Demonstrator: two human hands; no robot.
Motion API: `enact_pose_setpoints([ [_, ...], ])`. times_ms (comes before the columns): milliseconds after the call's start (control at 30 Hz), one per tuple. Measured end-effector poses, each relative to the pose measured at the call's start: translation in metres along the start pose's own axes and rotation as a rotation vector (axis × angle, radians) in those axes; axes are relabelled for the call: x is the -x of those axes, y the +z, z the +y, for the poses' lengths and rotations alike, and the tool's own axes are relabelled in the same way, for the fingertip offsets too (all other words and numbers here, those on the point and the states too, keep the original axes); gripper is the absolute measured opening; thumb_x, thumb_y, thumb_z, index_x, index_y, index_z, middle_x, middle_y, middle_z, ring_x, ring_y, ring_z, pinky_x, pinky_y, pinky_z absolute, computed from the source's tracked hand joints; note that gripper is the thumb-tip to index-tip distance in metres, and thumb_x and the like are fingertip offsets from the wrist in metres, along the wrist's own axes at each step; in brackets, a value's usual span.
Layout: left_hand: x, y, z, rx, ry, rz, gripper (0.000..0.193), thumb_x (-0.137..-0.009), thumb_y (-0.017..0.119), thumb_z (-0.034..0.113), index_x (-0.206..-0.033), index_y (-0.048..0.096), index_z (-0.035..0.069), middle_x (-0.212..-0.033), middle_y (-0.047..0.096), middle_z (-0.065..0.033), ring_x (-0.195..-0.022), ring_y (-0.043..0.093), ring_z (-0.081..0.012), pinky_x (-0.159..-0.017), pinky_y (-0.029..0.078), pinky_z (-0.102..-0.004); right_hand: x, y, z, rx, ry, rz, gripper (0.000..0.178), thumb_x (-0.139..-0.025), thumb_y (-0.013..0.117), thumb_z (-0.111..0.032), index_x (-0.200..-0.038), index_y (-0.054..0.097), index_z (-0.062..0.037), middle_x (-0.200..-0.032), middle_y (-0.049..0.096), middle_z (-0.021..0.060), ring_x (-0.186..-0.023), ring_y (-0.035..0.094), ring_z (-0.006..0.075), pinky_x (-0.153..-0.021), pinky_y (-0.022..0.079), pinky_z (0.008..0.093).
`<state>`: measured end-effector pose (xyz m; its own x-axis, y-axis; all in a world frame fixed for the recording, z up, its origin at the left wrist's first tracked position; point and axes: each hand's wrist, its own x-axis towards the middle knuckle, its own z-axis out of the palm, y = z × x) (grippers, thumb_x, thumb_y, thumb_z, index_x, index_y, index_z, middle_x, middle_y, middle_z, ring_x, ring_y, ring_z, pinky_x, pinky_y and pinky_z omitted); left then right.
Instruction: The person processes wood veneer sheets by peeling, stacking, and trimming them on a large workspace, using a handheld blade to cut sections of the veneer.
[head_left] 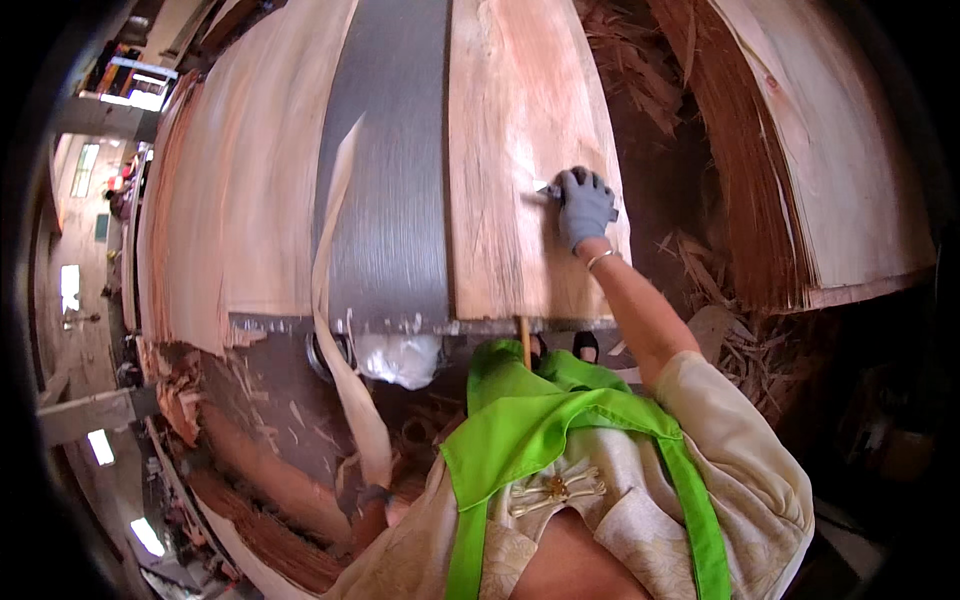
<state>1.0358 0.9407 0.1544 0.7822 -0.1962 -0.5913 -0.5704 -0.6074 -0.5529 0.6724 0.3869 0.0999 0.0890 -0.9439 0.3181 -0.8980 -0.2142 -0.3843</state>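
Down at the lower left, my left hand (374, 497) in a dark glove closes round the lower end of a long, thin strip of wood veneer (352, 395). The strip rises across the table's edge and ends in a point above the dark grey tabletop (390, 190). My right hand (585, 207), in a grey glove, is closed on a small dark tool (545, 190) with a shiny tip; most of it is hidden under the fingers. Beneath that hand lies a pale veneer sheet (490, 230), near its right edge.
A large veneer stack (240, 180) covers the table's left side. Another thick stack (830, 170) stands right, across a gap with veneer scraps (715, 275). Below the table edge hangs a white plastic bag (400, 358). A thin wooden stick (525, 341) juts out beside my green apron (600, 405).
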Motion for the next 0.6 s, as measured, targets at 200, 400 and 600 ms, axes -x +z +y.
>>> enact_pose_setpoints([
  [200, 0.111, -0.018, 0.083, 0.450, 0.451, 0.232, 0.041, -0.080, 0.056, 0.031, -0.109, 0.055, 0.002, -0.112, 0.053, -0.0174, -0.102, 0.050, -0.0332, -0.087, 0.039, -0.0426, 0.020, -0.041, 0.021, -0.683, 0.165, -0.268, 0.023, -0.085, 0.048, -0.010, -0.107, 0.054, -0.0078, -0.099, 0.060, 0.0134, -0.083, 0.059, 0.0303, -0.074, 0.048, 0.0368],
  [400, 0.130, -0.170, 0.249, 0.693, 0.924, 0.832, 0.046, -0.076, 0.063, 0.028, -0.111, 0.052, 0.000, -0.110, 0.053, -0.0204, -0.102, 0.050, -0.0365, -0.086, 0.040, -0.0430, 0.087, -0.048, 0.018, -1.381, 0.655, -0.653, 0.024, -0.090, 0.046, -0.018, -0.106, 0.056, -0.0032, -0.084, 0.063, 0.0093, -0.059, 0.059, 0.0145, -0.048, 0.045, 0.0249],
  [600, 0.106, -0.253, 0.347, 0.406, 0.719, 0.853, 0.059, -0.077, 0.062, 0.039, -0.121, 0.045, 0.004, -0.110, 0.055, -0.0164, -0.092, 0.057, -0.0345, -0.077, 0.046, -0.0415, 0.109, -0.031, 0.026, -1.405, 0.770, -0.598, 0.022, -0.089, 0.049, -0.021, -0.088, 0.060, -0.0014, -0.069, 0.061, 0.0077, -0.052, 0.055, 0.0145, -0.047, 0.045, 0.0256],
])
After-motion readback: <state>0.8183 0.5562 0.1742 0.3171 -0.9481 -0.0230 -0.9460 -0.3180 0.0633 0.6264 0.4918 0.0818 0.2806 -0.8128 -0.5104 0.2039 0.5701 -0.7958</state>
